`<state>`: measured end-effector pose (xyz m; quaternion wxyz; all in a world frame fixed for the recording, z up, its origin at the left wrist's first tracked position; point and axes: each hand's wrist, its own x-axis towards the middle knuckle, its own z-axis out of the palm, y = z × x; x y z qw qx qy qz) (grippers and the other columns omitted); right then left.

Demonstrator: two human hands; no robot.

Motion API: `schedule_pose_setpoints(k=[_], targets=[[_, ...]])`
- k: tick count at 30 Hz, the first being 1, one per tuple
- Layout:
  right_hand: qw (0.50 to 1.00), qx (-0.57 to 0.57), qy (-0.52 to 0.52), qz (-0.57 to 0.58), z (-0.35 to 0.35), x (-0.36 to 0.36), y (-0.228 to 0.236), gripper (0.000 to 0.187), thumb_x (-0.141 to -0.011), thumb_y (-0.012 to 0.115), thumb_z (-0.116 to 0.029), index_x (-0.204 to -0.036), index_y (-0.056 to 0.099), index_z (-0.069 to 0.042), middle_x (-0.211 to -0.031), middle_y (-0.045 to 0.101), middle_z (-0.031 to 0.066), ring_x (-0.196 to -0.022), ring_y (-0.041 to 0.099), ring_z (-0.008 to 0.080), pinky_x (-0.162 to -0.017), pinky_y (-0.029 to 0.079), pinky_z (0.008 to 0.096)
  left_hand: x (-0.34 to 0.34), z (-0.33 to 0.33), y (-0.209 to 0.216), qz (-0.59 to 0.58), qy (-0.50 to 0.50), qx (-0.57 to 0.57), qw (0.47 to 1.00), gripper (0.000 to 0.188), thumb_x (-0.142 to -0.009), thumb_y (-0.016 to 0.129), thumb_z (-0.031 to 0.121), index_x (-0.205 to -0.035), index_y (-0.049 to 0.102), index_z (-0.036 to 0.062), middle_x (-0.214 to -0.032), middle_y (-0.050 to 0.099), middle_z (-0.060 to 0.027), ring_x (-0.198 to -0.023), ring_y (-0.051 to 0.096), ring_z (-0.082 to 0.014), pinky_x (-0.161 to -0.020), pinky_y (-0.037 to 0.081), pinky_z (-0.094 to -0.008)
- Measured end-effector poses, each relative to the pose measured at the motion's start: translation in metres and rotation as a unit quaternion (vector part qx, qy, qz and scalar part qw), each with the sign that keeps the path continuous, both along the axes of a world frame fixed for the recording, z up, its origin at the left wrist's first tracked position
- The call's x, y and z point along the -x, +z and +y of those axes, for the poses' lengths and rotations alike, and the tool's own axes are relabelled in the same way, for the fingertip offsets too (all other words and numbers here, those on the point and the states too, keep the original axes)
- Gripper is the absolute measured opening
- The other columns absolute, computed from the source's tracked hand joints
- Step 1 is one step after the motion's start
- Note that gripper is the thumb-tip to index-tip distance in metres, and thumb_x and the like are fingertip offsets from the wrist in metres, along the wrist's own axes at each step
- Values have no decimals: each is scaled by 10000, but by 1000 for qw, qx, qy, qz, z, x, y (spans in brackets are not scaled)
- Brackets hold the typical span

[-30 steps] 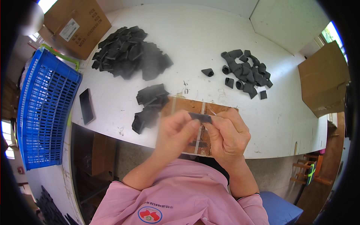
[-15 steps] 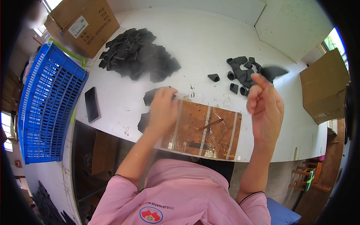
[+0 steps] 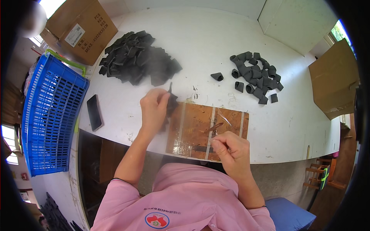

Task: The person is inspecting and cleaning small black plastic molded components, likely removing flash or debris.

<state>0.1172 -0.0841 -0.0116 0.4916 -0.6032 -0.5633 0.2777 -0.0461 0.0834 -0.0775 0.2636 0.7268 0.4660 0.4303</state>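
My left hand [image 3: 153, 107] is closed in a pinch on a thin dark grey foam piece [image 3: 172, 101], held just above the left edge of a brown board [image 3: 189, 127]. More of the grey material shows blurred below that hand. My right hand [image 3: 233, 152] hovers over the board's right side with fingers curled and thumb against them; whether something small is in them is hidden. A thin brown pointed stick [image 3: 214, 127] lies on the board, just beyond the right fingertips. Pale strips and shiny clear tape cross the board.
A large heap of flat dark foam pieces [image 3: 135, 59] lies at the far left, and several rolled, tube-like pieces [image 3: 256, 77] at the far right. A phone [image 3: 95, 112], blue basket [image 3: 54, 115] and carton [image 3: 79, 32] are left; another carton [image 3: 334, 79] stands right.
My right hand has come from the rolled pieces down to the board; the dark piece blurred at its fingers now rests elsewhere. My left hand has shifted slightly left and lifted a foam piece.
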Motion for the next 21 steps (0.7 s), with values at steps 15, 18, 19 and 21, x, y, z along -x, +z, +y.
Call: schedule_pose_setpoints(k=[15,18,19,21], targets=[[952,-182,-118,-217,3,25,6,158,-672,634,18,-824,589,20,-750,539,109,-595,543,237,-501,445,310,-32,-120,52,-134,-101,-3,986,40,-809,547,6,-838,573,13,-669,586,-22,-528,531,-57,-448,433,-179],[971,-162,-110,-134,0,20,8,128,-684,617,24,-805,578,15,-751,535,111,-582,536,240,-492,440,317,-26,-119,69,-296,-158,329,883,32,-807,558,17,-826,582,27,-671,582,-8,-529,528,-49,-452,429,-171],[979,-157,-86,-97,1,18,9,109,-689,611,23,-789,570,11,-749,532,112,-572,530,242,-484,436,321,-26,-117,69,-320,-167,323,875,33,-812,569,14,-842,565,2,-649,584,-38,-495,516,-47,-411,388,-155],[979,-149,-85,-108,3,17,11,90,-697,605,18,-772,557,8,-732,529,112,-570,529,240,-485,432,324,-27,-118,68,-321,-180,321,872,30,-817,565,20,-838,558,1,-640,576,-33,-486,508,-46,-405,379,-155]])
